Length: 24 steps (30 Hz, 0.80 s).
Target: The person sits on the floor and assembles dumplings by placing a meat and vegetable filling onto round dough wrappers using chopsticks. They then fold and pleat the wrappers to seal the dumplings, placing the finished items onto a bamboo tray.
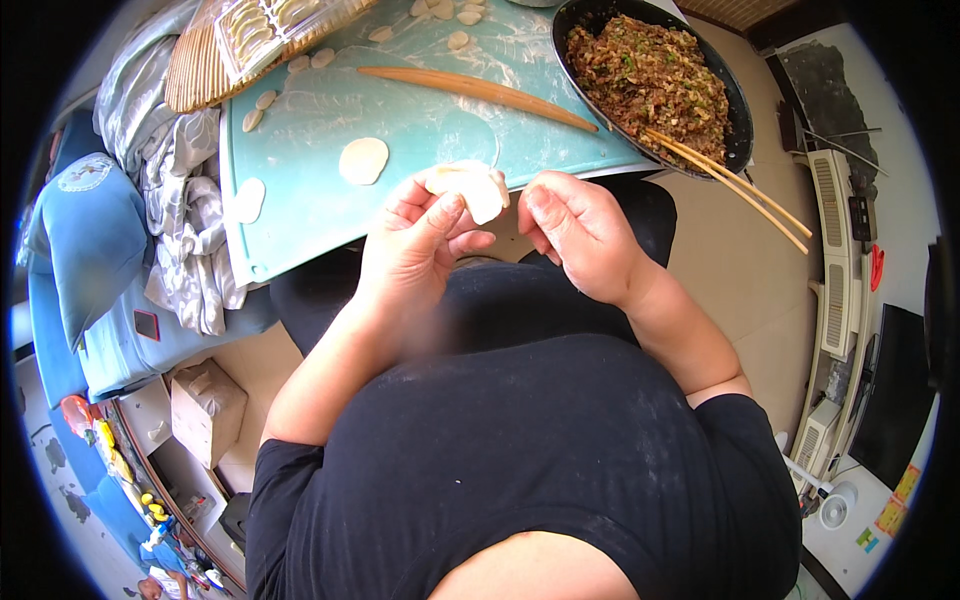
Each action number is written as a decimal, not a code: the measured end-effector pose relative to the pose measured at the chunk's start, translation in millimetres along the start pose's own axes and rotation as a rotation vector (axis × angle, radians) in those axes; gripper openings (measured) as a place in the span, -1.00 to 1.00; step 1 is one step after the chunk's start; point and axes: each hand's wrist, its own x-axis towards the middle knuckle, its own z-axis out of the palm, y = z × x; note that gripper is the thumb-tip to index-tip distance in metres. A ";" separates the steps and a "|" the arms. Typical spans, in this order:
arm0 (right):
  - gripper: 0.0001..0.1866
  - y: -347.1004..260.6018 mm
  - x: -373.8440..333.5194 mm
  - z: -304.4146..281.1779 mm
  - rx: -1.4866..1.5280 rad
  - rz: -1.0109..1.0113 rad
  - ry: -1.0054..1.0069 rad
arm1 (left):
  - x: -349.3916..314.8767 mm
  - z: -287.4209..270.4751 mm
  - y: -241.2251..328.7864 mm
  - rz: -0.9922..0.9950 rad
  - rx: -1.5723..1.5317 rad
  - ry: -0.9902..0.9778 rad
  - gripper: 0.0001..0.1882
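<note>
Above the front edge of a floured green board [300, 210], my left hand [415, 235] pinches a pale, folded dumpling wrapper [482, 192] between thumb and fingers. No filling shows at its folds. Just to its right, a small gap away, my right hand [585, 235] is closed, fingers curled and thumb against them; I see nothing in it. On the board, a flat round wrapper [363, 160] lies beyond my left hand, with another wrapper [250, 200] near the left edge. A wooden rolling pin [480, 97], tapered at both ends, lies across the board beyond my hands.
At far right, a black pan [745, 130] holds minced filling [650, 80], with chopsticks [740, 190] resting over its rim. Small dough pieces [458, 40] dot the board's far side. A woven tray [195, 75] with a box of dumplings [255, 40] sits far left, beside crumpled grey cloth [185, 170].
</note>
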 end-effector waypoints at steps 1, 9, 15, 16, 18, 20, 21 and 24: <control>-0.68 -2.6 0.9 1.1 0.019 -0.009 -0.024 | -0.3 0.0 -0.9 -0.003 0.001 0.003 -0.63; -0.69 -3.6 6.5 5.2 -0.123 -0.082 -0.010 | 0.1 2.4 -3.5 0.108 0.119 0.076 -0.65; -0.73 -4.5 8.5 8.8 -0.334 -0.168 0.096 | -1.6 1.7 -6.6 0.336 0.369 0.074 -0.65; -0.73 -6.5 8.5 9.5 -0.376 -0.173 0.106 | -1.6 0.8 -7.5 0.363 0.402 0.068 -0.65; -0.75 -7.0 8.8 10.0 -0.448 -0.207 0.124 | -2.0 0.4 -8.5 0.407 0.437 0.052 -0.64; -0.76 -5.4 9.7 10.1 -0.509 -0.262 0.138 | -2.4 1.3 -9.2 0.445 0.442 0.027 -0.64; -0.75 -5.7 10.3 10.6 -0.457 -0.269 0.136 | -2.5 1.8 -8.4 0.413 0.397 0.024 -0.64; -0.74 -4.5 12.1 10.0 -0.306 -0.260 0.115 | -0.2 2.0 -6.4 0.318 0.294 0.009 -0.65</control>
